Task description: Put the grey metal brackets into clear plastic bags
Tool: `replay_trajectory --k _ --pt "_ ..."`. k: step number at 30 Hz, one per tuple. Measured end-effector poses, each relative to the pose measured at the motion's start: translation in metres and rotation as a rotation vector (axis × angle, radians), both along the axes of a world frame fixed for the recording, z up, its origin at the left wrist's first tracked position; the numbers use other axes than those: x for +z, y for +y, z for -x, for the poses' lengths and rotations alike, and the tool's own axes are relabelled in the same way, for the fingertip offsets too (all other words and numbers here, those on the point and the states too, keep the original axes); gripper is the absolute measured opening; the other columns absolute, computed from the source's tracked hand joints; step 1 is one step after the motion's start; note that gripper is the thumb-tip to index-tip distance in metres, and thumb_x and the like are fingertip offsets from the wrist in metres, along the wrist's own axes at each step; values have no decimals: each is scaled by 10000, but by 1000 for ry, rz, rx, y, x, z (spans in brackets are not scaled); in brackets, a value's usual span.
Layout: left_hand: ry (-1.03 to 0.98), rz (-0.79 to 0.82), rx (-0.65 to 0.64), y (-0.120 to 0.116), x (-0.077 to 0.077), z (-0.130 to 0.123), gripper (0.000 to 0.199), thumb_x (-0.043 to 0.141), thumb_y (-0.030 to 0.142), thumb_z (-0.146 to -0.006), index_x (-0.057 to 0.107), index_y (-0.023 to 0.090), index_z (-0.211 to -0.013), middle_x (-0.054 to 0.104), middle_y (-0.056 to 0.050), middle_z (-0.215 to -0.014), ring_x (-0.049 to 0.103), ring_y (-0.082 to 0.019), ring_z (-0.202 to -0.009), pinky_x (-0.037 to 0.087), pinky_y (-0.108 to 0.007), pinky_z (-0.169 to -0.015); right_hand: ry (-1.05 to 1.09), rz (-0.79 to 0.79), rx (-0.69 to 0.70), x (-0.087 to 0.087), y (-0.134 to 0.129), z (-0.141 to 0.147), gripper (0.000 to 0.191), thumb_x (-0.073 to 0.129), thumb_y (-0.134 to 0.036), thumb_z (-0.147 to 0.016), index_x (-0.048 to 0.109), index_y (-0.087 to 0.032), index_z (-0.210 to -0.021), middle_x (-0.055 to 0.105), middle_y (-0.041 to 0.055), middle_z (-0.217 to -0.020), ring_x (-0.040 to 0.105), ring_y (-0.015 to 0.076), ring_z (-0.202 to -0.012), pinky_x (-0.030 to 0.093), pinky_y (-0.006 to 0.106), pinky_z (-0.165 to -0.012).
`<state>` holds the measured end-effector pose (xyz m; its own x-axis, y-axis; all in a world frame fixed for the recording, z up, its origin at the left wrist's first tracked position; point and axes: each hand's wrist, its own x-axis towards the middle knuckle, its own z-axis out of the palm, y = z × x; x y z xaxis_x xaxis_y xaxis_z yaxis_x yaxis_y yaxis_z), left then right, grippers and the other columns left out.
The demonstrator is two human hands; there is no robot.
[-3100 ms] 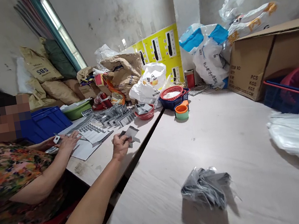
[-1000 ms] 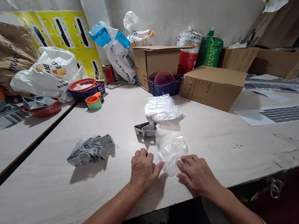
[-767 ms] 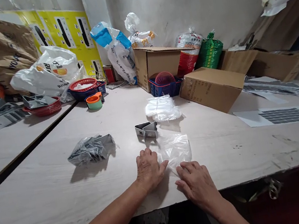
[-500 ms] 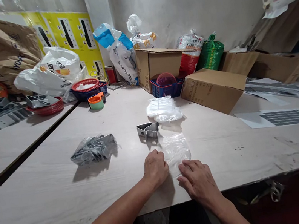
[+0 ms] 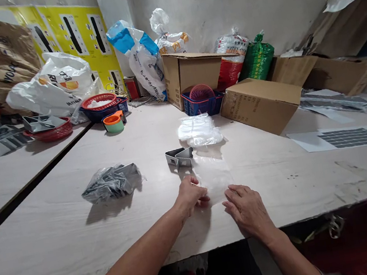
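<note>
L hand (image 5: 190, 196) curled narrow, fingers bunched at left edge of clear plastic bag (image 5: 214, 179); pinching or only touching film, can't tell. R hand (image 5: 247, 206) open, resting on pale table top (image 5: 66, 255), fingertips (image 5: 230, 189) at bag's lower edge. Bag lies flat, just below bent metal bracket (image 5: 179, 158). Step in hand: working bag w/ both hands; next move needs firm pinch on film.
</note>
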<state>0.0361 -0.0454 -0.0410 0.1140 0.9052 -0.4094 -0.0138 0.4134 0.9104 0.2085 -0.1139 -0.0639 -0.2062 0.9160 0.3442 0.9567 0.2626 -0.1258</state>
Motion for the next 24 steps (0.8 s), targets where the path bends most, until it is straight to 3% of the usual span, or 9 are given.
replay_trajectory --k 5,13,16,24 --pt "-58 32 18 2 0 -3 410 588 36 -591 347 195 -882 443 91 -606 575 -143 -426 455 -253 -381 42 -86 3 -5 5 -5 247 493 -288 -845 583 -204 -1059 570 100 -1141 490 251 -1060 402 410 -848" --pt "-34 -64 -44 2 -6 -7 392 682 249 -641 376 185 -877 504 75 -543 554 -148 -383 397 -223 -327 138 -229 22 -1 7 4 326 521 -370 -837 568 -148 -1071 563 138 -1113 475 263 -1082 388 421 -882" --pt "-42 -121 -39 1 -6 -8 424 691 292 -642 372 186 -900 505 82 -520 535 -131 -368 394 -214 -330 175 -214 26 3 10 11 352 555 -389 -810 560 -142 -1061 558 142 -1105 468 272 -1087 383 428 -885" --pt "1 -269 -59 -5 -2 -5 494 683 378 -649 353 211 -975 496 98 -502 542 -130 -371 370 -180 -320 356 -102 -16 7 20 12 135 555 -319 -806 588 -188 -813 594 87 -1006 526 227 -971 424 365 -792"
